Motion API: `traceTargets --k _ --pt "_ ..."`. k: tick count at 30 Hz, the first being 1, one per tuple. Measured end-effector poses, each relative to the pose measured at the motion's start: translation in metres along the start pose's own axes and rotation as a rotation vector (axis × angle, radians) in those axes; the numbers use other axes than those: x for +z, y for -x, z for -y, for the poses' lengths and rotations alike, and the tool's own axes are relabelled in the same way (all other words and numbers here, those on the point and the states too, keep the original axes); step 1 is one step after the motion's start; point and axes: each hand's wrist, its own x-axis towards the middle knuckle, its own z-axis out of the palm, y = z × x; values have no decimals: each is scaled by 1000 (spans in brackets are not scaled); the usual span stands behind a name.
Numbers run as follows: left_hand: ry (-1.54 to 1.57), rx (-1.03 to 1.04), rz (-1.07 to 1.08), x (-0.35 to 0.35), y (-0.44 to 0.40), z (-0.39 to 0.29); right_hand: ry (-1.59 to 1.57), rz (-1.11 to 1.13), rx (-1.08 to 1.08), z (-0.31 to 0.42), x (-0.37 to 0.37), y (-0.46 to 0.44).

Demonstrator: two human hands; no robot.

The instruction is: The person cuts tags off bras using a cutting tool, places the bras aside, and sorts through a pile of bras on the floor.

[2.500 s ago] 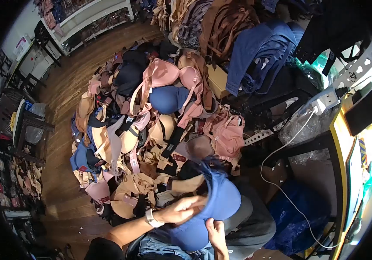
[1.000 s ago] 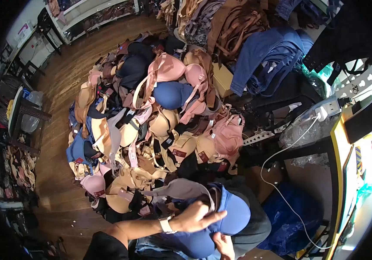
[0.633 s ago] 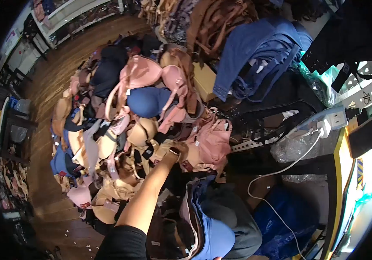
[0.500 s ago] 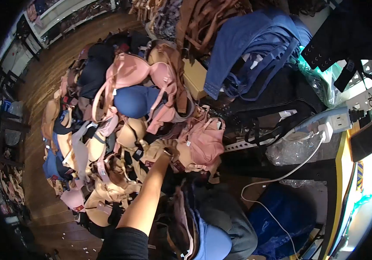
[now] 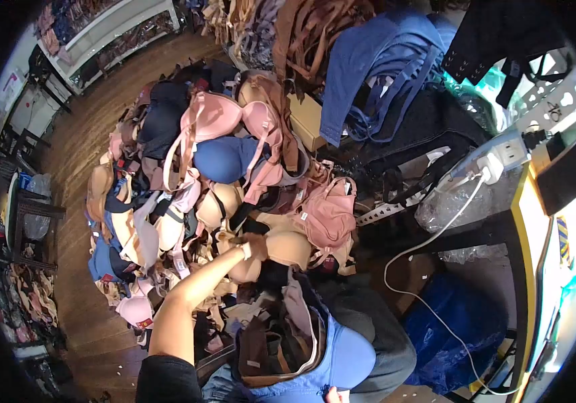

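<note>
My left hand (image 5: 256, 247) reaches into a big heap of bras, its fingers closed on a beige bra (image 5: 288, 248). A pale band circles that wrist. Beside the beige bra lies a dusty-pink bra (image 5: 328, 213). Low in view, a nested stack of bras rests by my lap, with a blue bra (image 5: 350, 356) outermost and brown and mauve ones (image 5: 261, 346) inside. Only the fingertips of my right hand (image 5: 335, 395) show, gripping the blue bra's lower edge. Higher on the heap sit a pink bra (image 5: 211, 115) and a navy cup (image 5: 221, 160).
A pile of blue bras (image 5: 378, 67) and a cardboard box (image 5: 306, 121) are beyond the heap. At right, a white cable (image 5: 429, 240) runs from a power strip (image 5: 506, 153) down past a blue plastic bag (image 5: 459, 329). Wooden floor (image 5: 76, 221) lies left.
My left hand has gripped a beige bra and drawn it nearer, turning its cups up. The stack with the blue bra shows more fully, and my right fingertips have come into view.
</note>
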Motion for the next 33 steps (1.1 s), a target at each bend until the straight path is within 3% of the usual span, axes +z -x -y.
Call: traceTargets --k 1,2,4,5,6,7,9,13,15,16,17,18,19,20,21,23,24,25,27,28,29,31,33 --pt "-164 -138 286 -65 39 -41 -66 -69 -22 35 20 15" --pt "-9 -144 232 -67 65 -44 -66 -66 -28 32 21 17" --pt "-3 -52 -466 -15 111 -59 -71 -53 -51 28 22 22" --pt "127 -29 -373 -83 164 -90 -72 -45 -60 26 23 24" --pt "165 86 -547 -87 183 -92 -75 -38 -68 25 23 26" --pt "223 73 -622 -94 200 -97 -76 -31 -74 25 23 28" --pt "354 -89 -595 -92 232 -92 -74 -17 -88 24 24 33" --pt "88 -352 -941 -150 295 -93 -75 11 -117 28 24 42" --pt "55 -197 -1157 -194 321 -88 -72 33 -131 31 24 48" --pt "302 -72 -1078 -199 326 -81 -70 49 -136 32 24 51" --pt "457 26 -860 -202 328 -70 -64 66 -141 34 24 55" --pt "787 107 -654 -200 328 -68 135 193 -184 44 25 56" --pt "1106 193 -428 -201 327 -72 -167 128 -308 45 40 52" --pt "1340 195 -115 -218 332 -85 -180 159 -359 50 46 49" --pt "1396 59 226 -239 341 -87 -195 185 -411 55 51 48" --pt "1708 238 57 -216 335 -106 -185 241 -443 65 57 44" --pt "1724 231 59 -222 330 -117 -172 331 -496 70 56 39" --pt "1901 -18 57 -226 340 -130 -221 411 -490 75 57 36" --pt "1072 174 -259 -200 326 -139 -184 608 -476 76 45 25" --pt "895 310 -609 -189 325 -154 -178 607 -478 76 43 23" --pt "894 277 -498 -203 335 -172 -65 623 -480 76 41 22" --pt "863 598 -706 -190 332 -194 62 649 -478 80 47 22" --pt "825 408 -506 -195 337 -209 201 431 -565 86 55 24"
